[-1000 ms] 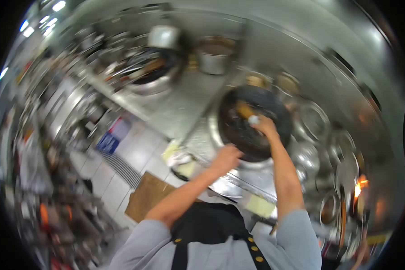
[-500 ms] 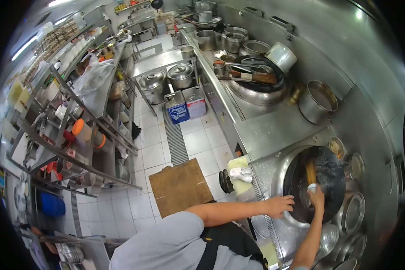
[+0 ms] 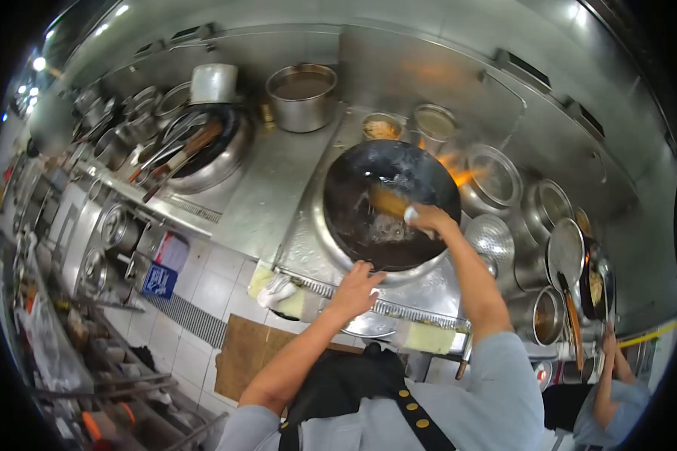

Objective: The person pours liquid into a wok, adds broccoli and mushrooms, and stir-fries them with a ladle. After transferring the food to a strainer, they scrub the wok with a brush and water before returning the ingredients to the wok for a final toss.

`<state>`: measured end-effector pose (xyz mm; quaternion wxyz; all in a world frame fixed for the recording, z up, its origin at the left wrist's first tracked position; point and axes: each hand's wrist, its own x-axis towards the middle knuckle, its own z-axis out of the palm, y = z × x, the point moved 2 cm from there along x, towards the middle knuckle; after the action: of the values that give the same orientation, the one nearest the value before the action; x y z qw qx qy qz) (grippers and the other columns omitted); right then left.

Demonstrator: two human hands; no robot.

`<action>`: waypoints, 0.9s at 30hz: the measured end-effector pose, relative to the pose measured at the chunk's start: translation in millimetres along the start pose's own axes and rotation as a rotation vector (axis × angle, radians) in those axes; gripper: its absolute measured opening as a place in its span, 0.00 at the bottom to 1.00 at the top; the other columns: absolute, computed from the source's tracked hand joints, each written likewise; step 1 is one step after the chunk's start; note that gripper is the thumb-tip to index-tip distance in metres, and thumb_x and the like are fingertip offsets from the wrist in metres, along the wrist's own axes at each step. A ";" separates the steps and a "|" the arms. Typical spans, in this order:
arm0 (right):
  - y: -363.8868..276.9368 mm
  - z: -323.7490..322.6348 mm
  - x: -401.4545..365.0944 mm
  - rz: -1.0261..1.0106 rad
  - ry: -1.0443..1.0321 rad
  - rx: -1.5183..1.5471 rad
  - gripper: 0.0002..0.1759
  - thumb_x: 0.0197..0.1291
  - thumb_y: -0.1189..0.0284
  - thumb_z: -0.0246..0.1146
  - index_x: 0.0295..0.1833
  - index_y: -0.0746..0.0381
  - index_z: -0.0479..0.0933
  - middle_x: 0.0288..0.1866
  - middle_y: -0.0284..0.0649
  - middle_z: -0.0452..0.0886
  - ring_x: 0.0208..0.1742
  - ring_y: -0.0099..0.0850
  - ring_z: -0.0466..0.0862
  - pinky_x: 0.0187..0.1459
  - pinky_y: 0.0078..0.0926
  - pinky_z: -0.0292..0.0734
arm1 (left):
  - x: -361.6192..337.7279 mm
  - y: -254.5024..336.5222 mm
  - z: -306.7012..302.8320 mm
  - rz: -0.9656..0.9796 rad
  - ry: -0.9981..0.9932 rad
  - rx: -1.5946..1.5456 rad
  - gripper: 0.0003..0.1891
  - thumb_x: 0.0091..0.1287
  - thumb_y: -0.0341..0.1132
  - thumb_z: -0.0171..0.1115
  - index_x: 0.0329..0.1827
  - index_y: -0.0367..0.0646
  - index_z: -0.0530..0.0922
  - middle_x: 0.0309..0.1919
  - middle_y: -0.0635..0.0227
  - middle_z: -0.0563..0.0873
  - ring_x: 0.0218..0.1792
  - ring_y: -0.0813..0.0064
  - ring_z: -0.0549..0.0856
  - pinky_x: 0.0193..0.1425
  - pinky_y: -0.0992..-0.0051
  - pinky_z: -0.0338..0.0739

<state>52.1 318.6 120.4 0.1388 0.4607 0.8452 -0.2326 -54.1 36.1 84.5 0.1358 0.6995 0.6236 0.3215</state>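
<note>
Holds the bamboo brush (image 3: 390, 201) by its pale handle end in the right grip (image 3: 429, 219), with fingers wrapped shut around it and bristles pointing away from the grip into the wet black wok (image 3: 353, 195). Rests the left grip (image 3: 356, 289), spread open and empty, by the wok's near rim, touching rim or steel tabletop (image 3: 271, 188), hard to tell which. Probably handles light, stiff in the shaft, springy at the bristles and slick when wet, so seems best taken high on the handle, away from the flame (image 3: 459, 178) just beyond the right grip.

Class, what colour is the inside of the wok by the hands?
The wok is black inside; head view.
</note>
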 end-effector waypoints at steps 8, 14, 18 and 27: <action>19.6 13.9 -45.6 -0.133 0.137 -0.295 0.35 0.55 0.51 0.63 0.69 0.48 0.67 0.49 0.53 0.84 0.49 0.49 0.85 0.51 0.44 0.80 | 3.9 6.2 -12.7 0.027 0.032 0.109 0.26 0.54 0.30 0.67 0.59 0.44 0.77 0.56 0.55 0.76 0.64 0.53 0.71 0.65 0.55 0.68; 39.4 6.9 13.7 0.128 0.244 -0.168 0.33 0.58 0.52 0.62 0.66 0.56 0.68 0.53 0.49 0.84 0.54 0.47 0.84 0.54 0.43 0.78 | 6.1 12.5 -18.5 -0.031 -0.043 0.147 0.27 0.54 0.31 0.67 0.61 0.43 0.76 0.56 0.59 0.76 0.64 0.56 0.71 0.68 0.57 0.65; 16.6 12.4 -57.3 -0.042 0.099 -0.299 0.35 0.59 0.51 0.61 0.69 0.53 0.65 0.51 0.49 0.84 0.53 0.48 0.84 0.54 0.45 0.78 | -0.8 11.1 -18.6 0.014 0.008 0.163 0.26 0.54 0.30 0.67 0.60 0.42 0.77 0.55 0.58 0.76 0.64 0.55 0.71 0.69 0.57 0.65; 2.7 8.7 12.6 0.075 0.378 -0.120 0.42 0.64 0.52 0.59 0.78 0.52 0.51 0.50 0.55 0.83 0.50 0.49 0.85 0.50 0.48 0.78 | -13.2 4.6 -24.6 0.068 -0.009 0.091 0.27 0.54 0.27 0.67 0.60 0.43 0.77 0.63 0.54 0.73 0.69 0.50 0.67 0.71 0.54 0.64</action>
<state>47.8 324.3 106.6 0.0135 0.5181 0.8509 -0.0857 -65.9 17.3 102.1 0.0958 0.7271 0.6129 0.2940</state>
